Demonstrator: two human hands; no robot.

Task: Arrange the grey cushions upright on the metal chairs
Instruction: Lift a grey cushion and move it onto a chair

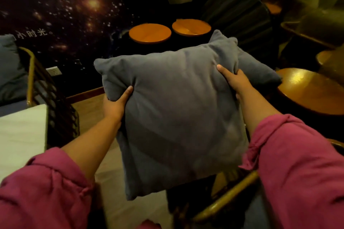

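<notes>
I hold a large grey cushion (176, 113) in the air in front of me, its face turned toward me. My left hand (116, 103) grips its left edge and my right hand (235, 80) grips its right edge near the top. A second grey cushion (258, 69) shows behind its upper right corner. A metal chair (223, 199) with a golden frame stands below the cushion at the lower right. Another metal chair (40, 83) at the left has a grey cushion (9, 69) leaning on it.
Two round orange tables (149, 32) stand ahead by a starry wall. A round wooden table (312, 89) is at the right. A white surface (22, 132) lies at the left. More chairs stand in the dark at the back.
</notes>
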